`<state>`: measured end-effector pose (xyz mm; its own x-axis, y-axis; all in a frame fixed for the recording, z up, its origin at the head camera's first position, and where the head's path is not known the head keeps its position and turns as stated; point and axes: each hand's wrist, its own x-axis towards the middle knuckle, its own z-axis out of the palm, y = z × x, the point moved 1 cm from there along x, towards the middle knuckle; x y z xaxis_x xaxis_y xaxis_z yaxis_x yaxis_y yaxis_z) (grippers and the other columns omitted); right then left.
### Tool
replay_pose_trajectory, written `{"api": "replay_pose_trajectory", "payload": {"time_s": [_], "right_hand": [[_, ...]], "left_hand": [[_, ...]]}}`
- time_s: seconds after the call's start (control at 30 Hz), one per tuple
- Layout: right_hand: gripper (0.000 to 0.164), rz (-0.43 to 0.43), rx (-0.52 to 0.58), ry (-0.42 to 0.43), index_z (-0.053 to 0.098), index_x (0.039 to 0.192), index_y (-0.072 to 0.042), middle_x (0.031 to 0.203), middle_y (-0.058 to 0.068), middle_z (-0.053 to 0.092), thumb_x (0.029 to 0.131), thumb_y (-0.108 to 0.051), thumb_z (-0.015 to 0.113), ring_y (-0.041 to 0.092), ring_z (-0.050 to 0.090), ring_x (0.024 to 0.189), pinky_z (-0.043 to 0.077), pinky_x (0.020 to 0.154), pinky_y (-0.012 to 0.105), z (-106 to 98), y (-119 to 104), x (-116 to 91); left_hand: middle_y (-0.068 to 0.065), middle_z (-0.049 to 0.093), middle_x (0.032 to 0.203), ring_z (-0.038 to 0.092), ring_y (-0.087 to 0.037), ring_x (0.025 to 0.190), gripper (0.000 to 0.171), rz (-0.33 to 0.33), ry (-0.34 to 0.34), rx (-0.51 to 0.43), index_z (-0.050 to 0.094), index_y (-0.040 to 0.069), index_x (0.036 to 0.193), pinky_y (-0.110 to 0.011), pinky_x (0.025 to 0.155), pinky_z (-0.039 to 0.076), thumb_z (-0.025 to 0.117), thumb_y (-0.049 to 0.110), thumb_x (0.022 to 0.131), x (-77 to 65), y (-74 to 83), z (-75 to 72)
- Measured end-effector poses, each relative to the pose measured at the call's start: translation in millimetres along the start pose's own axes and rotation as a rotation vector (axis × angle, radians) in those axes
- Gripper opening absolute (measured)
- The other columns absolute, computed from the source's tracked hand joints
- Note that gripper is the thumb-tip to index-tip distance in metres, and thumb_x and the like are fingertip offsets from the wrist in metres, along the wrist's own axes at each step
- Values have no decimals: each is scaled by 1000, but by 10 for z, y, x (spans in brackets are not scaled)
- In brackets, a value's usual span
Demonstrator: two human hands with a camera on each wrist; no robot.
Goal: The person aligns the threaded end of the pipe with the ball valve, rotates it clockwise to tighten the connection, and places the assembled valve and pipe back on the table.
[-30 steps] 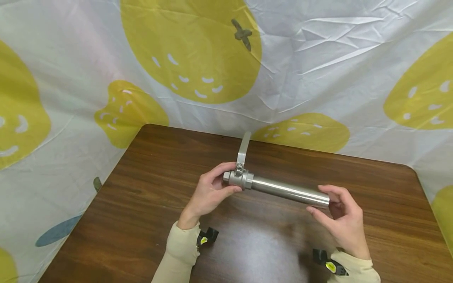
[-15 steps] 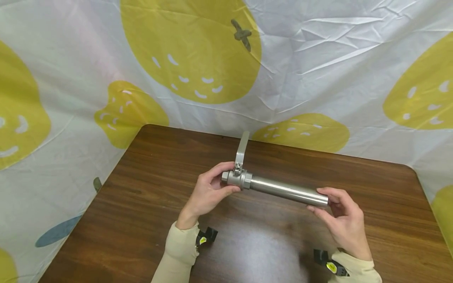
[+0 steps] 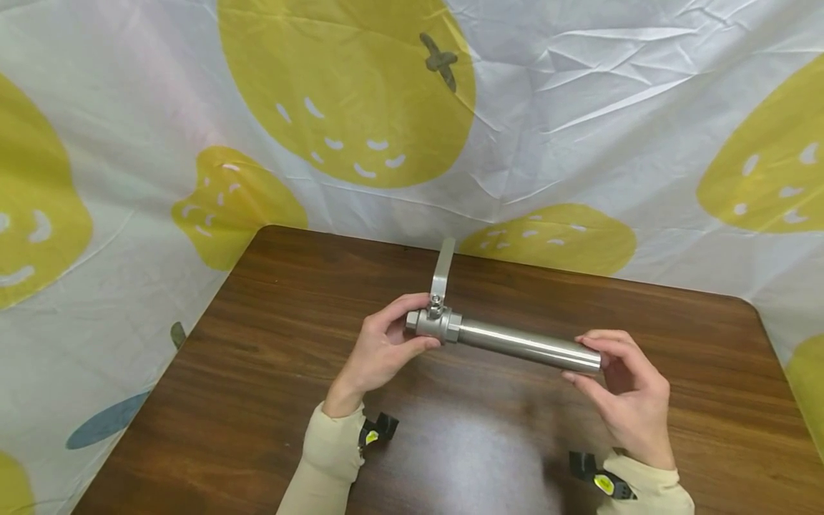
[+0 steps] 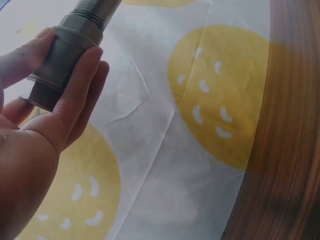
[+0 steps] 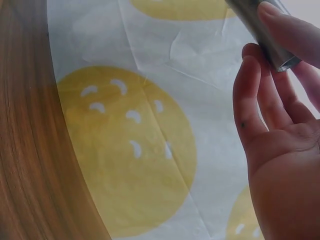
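A steel ball valve [image 3: 433,325] with a long flat lever handle [image 3: 443,268] is joined to a shiny metal pipe [image 3: 521,345]. My left hand [image 3: 376,350] grips the valve body between thumb and fingers, the lever pointing away from me. On the other end, my right hand [image 3: 631,390] pinches the pipe with thumb and fingertips. The left wrist view shows exposed threads [image 4: 97,12] between the valve's hex end and the pipe. In the right wrist view the pipe's hollow end [image 5: 287,64] sits among the fingers. Valve and pipe are held above the table.
A brown wooden table [image 3: 257,400] lies beneath both hands. White cloth with yellow fruit prints [image 3: 347,86] hangs behind and along the sides of it. Each wrist carries a small black camera mount, one at the left [image 3: 376,430] and one at the right [image 3: 601,478].
The right hand's fingers and wrist have shifted slightly around the pipe's end. Valve and pipe moved a touch left, then back right. The left hand keeps its grip.
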<state>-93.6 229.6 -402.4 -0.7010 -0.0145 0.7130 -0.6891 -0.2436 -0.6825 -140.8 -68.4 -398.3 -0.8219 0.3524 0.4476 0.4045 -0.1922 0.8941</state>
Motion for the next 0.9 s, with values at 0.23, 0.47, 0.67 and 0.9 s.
{"api": "replay_pose_trajectory", "payload": {"time_s": [0.23, 0.47, 0.67, 0.9], "right_hand": [[49, 17, 22, -10, 45, 98, 27, 102, 31, 52, 53, 34, 62, 33, 54, 98, 49, 81, 27, -6, -12, 0], [51, 44, 2, 0, 46, 99, 28, 100, 32, 53, 51, 39, 57, 32, 57, 96, 49, 81, 26, 13, -34, 21], [49, 57, -3, 4, 46, 100, 28, 101, 33, 54, 54, 38, 58, 33, 58, 96, 49, 82, 27, -2, -20, 9], [47, 101, -56, 32, 47, 102, 26, 99, 27, 59, 57, 35, 58, 25, 62, 88, 51, 75, 23, -20, -26, -9]], "left_hand": [[-15, 50, 118, 50, -18, 99, 52, -22, 1, 3, 50, -2, 120, -23, 80, 49, 69, -4, 72, 4, -5, 12], [-16, 51, 118, 50, -18, 99, 52, -13, 4, 1, 50, -3, 120, -22, 81, 48, 70, -4, 72, 0, -12, 17], [-15, 51, 118, 50, -18, 99, 52, -22, 1, -5, 50, -2, 120, -22, 81, 49, 69, -6, 72, 2, -28, 20], [-16, 51, 118, 51, -18, 99, 52, -27, -2, -8, 50, -3, 120, -22, 80, 49, 70, -5, 72, 2, -27, 28]]}}
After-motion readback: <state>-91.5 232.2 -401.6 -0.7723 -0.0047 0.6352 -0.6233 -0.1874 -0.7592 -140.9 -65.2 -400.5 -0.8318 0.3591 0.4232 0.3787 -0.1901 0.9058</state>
